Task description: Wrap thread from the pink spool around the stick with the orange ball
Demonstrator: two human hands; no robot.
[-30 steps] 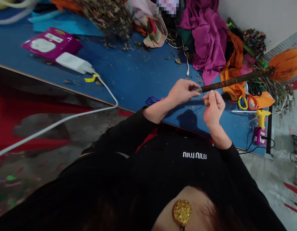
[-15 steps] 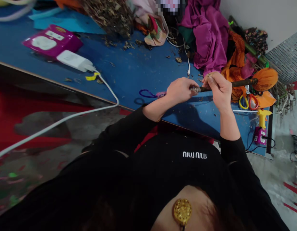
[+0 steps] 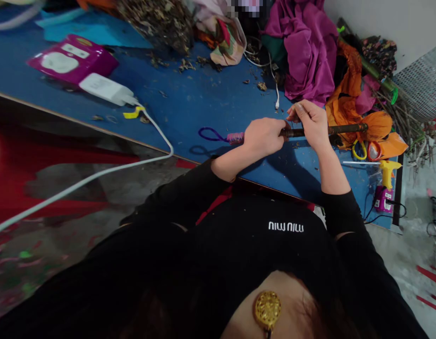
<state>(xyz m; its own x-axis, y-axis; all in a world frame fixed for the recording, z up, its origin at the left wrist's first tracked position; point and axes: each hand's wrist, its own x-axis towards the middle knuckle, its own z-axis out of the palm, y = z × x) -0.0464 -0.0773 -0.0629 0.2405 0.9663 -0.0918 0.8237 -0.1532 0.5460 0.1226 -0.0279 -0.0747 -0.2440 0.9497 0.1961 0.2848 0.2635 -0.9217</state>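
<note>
My left hand (image 3: 263,135) is closed around a dark brown stick (image 3: 346,128), held nearly level above the blue table. Out past its wrist side pokes the stick's pink-wrapped end (image 3: 235,137), which carries a purple cord loop (image 3: 211,134). A rounded bundle of orange cloth (image 3: 379,125) is fixed to the other end. My right hand (image 3: 312,123) is over the stick's middle, thumb and fingertips pinched together just above it. Whatever lies in that pinch, possibly a thin strand, is too fine to make out.
Magenta cloth (image 3: 309,47) and dried plant matter (image 3: 161,23) lie along the back. Scissors (image 3: 373,150), a yellow glue gun (image 3: 387,173) and twigs (image 3: 420,141) are at the right. A purple power block (image 3: 75,61) with a white charger and cable (image 3: 161,132) occupies the left.
The stick has shifted left, its orange end with it, and more of the pink wrapping shows. My right hand has moved slightly left and up; my left hand stays around the stick.
</note>
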